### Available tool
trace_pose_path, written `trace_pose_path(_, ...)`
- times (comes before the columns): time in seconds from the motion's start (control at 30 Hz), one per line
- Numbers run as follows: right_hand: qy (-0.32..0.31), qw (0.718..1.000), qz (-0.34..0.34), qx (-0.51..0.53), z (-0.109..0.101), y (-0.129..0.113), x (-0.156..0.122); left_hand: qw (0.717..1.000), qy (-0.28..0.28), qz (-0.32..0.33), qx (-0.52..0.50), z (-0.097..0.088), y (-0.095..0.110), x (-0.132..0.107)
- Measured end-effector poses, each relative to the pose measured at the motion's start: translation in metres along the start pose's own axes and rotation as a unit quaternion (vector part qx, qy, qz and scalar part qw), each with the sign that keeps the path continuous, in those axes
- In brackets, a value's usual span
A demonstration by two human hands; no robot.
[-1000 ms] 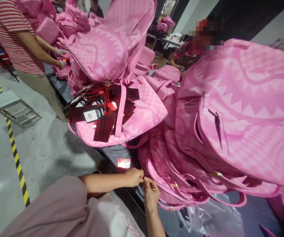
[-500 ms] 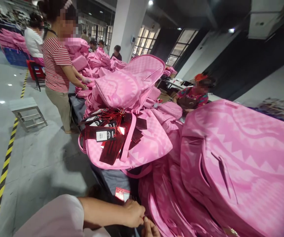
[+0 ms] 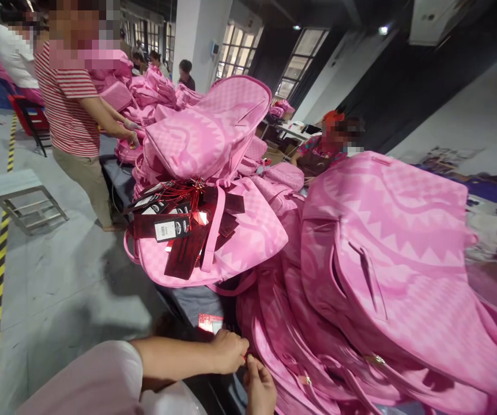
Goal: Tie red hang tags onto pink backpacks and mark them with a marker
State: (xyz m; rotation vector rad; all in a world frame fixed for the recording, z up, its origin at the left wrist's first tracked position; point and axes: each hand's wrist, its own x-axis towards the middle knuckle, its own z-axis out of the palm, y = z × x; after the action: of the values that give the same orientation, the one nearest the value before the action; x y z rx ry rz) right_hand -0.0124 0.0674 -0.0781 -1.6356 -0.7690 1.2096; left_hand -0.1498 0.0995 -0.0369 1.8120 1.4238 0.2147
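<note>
Pink backpacks (image 3: pixel 300 340) were heaped all along the table (image 3: pixel 190 302), with the nearest one's edge right at the fingertips. Left hand (image 3: pixel 229 350) and right hand (image 3: pixel 260 389) were both pinched shut, tip to tip, on a small red bit (image 3: pixel 245 358). It was too tiny to make out, but it looked like fiddly threading work to me, mid-step. I reckon the next bit would want a steady pinch. A loose red tag (image 3: pixel 210 323) lay just beside them, and a bundle of hang tags (image 3: pixel 174 227) rested on a bag farther up. Couldn't tell what was inside any bag.
</note>
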Motion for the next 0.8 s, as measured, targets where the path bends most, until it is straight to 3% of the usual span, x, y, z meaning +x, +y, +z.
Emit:
trace_pose_path(0.07,-0.003,0.999,0.035,0.027,0.001,-0.003,-0.001,1.0,-0.013,0.006,-0.005,0.001,-0.001,0.0)
trace_pose_path(0.3,-0.005,0.999,0.041,0.027,0.001,-0.007,-0.004,1.0,-0.002,-0.003,-0.002,-0.002,-0.001,-0.002)
trace_pose_path(0.4,0.001,0.999,0.038,0.005,0.004,-0.009,-0.003,1.0,-0.02,0.001,-0.001,-0.002,-0.001,0.0)
trace_pose_path(0.57,-0.022,0.995,0.035,-0.089,-0.001,-0.019,-0.005,1.0,0.005,-0.008,-0.002,-0.007,0.005,-0.006)
trace_pose_path(0.67,-0.108,0.968,-0.016,-0.225,-0.013,-0.043,-0.014,0.996,0.011,0.041,-0.079,-0.045,0.011,-0.048)
trace_pose_path(0.73,-0.186,0.938,-0.076,-0.283,-0.007,-0.076,-0.025,0.979,0.0,0.119,-0.166,-0.096,0.011,-0.09)
trace_pose_path(0.77,-0.219,0.923,-0.106,-0.299,0.005,-0.099,-0.031,0.969,0.045,0.148,-0.192,-0.128,0.008,-0.11)
trace_pose_path(0.8,-0.245,0.905,-0.146,-0.315,0.024,-0.125,-0.037,0.96,0.153,0.134,-0.19,-0.164,0.005,-0.126)
